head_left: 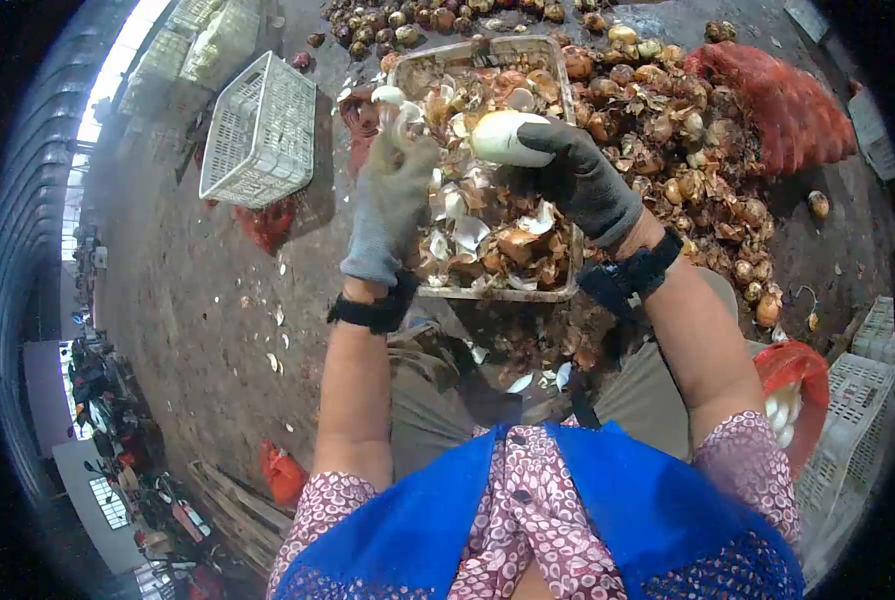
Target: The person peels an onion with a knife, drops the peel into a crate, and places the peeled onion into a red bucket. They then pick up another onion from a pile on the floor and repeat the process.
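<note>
My right hand [590,178], in a dark grey glove, is closed around one end of a white peeled onion [503,138]. My left hand [393,195], in a lighter grey glove, is raised just left of the onion, its fingers smeared by motion; a pale blurred bit shows at its fingertips, too unclear to name. Below both hands lies a shallow crate [498,295] full of white and brown onion peels [471,232].
Unpeeled onions [668,120] are heaped right of the crate, beside a red mesh sack [793,115]. A white plastic basket [260,135] stands at left. A red bag [813,385] with white onions and another crate [853,405] are at lower right.
</note>
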`<state>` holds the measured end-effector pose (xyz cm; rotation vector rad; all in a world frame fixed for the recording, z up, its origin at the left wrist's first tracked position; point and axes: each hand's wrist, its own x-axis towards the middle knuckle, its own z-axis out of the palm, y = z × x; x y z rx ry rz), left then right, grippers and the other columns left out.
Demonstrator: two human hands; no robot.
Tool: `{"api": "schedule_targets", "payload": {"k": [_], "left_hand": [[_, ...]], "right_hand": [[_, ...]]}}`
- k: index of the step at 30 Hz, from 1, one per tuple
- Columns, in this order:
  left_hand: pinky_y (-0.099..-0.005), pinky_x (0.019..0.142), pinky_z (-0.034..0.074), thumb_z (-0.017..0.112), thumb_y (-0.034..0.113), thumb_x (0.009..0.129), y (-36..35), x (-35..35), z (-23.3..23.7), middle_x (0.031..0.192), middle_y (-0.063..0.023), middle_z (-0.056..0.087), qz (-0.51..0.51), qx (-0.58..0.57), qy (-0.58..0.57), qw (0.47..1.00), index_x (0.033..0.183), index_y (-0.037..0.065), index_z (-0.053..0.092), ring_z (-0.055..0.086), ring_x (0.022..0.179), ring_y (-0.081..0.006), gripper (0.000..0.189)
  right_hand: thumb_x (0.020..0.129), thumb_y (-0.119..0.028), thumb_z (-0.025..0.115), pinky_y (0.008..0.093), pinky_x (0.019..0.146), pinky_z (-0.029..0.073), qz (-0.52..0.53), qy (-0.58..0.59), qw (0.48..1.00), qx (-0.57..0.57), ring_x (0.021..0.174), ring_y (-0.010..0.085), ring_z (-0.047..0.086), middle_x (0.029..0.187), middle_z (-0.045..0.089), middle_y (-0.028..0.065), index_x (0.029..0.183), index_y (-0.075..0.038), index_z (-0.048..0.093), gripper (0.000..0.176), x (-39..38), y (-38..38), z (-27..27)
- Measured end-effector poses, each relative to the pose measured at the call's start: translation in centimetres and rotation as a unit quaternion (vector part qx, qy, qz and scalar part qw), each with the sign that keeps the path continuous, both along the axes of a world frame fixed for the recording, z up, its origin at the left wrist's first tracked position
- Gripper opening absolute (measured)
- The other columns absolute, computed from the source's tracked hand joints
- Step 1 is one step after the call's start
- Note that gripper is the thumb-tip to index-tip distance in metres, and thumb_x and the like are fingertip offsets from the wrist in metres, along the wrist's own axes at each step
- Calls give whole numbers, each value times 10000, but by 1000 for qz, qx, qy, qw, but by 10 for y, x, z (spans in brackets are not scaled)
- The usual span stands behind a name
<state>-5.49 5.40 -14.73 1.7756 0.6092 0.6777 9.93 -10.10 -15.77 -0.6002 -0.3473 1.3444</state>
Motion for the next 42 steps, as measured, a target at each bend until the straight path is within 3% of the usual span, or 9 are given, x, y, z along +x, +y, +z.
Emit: {"api": "schedule_targets", "payload": {"k": [4, 7, 14, 16, 22, 24, 25, 34, 42], "left_hand": [[-275, 741, 477, 616, 177, 908, -28, 0, 21, 955, -60, 619, -9, -46, -11, 999, 1349, 6, 382, 588, 827, -113, 528], [-276, 722, 482, 574, 194, 931, -42, 2, 27, 985, -67, 633, -69, -111, -12, 991, 1347, 2, 403, 598, 820, -118, 489], [-365, 793, 506, 448, 94, 876, -38, -3, 1, 1042, -250, 612, -129, 187, 10, 974, 1292, -7, 465, 644, 921, -327, 428], [-382, 814, 500, 446, 72, 873, -41, -6, 1, 1080, -253, 613, -110, 143, 54, 982, 1288, -14, 464, 633, 978, -359, 424], [-294, 746, 510, 654, 81, 823, -36, -10, 16, 1019, -85, 615, -79, 166, 1, 983, 1169, 20, 519, 618, 887, -149, 377], [-265, 722, 500, 647, 92, 845, -40, -7, 28, 1009, -52, 600, -40, -19, -25, 999, 1165, 17, 515, 590, 820, -106, 354], [-249, 681, 489, 604, 137, 901, -34, -5, 17, 921, -26, 593, -35, 111, -89, 989, 1122, 18, 543, 568, 764, -73, 258], [-247, 700, 477, 611, 131, 913, -48, 0, 15, 914, -6, 628, 32, -15, -27, 999, 1028, 44, 620, 560, 822, -76, 144], [-233, 611, 474, 588, 210, 924, -12, -14, 23, 855, -19, 620, 127, -33, -13, 991, 1026, 22, 573, 566, 704, -76, 214]], "right_hand": [[783, -287, 726, 289, 755, 539, -67, -164, 982, -62, 890, 184, 655, 1038, 663, 76, 1138, -49, 606, 443, 1, 1, 2], [688, -383, 797, 332, 798, 524, -130, -530, 832, -96, 900, 197, 654, 985, 672, 102, 1137, -17, 593, 614, -1, 6, 4], [608, -399, 831, 346, 804, 527, -137, -609, 776, -91, 886, 232, 666, 980, 676, 132, 1137, -30, 599, 685, -11, 2, -2], [596, -409, 839, 347, 802, 529, -130, -583, 797, -90, 885, 234, 666, 985, 676, 133, 1140, -28, 598, 707, -13, 2, 0], [659, -339, 814, 335, 798, 541, -143, -558, 815, -68, 899, 212, 662, 1015, 673, 125, 1160, -11, 588, 640, -14, 2, 9], [750, -273, 740, 336, 823, 547, -61, -276, 958, -54, 940, 218, 652, 1069, 656, 114, 1188, -7, 576, 538, -12, -1, 19], [807, -234, 672, 349, 845, 550, -33, -208, 977, -22, 976, 228, 638, 1106, 636, 104, 1217, -8, 559, 482, -10, -3, 21], [803, -330, 683, 335, 747, 572, -15, -219, 964, -149, 838, 191, 650, 1021, 645, 87, 1173, -40, 586, 479, -18, 4, 11], [815, -320, 644, 388, 825, 566, 2, -54, 998, -25, 951, 257, 654, 1097, 641, 140, 1229, -25, 546, 518, -12, 3, 8]]}}
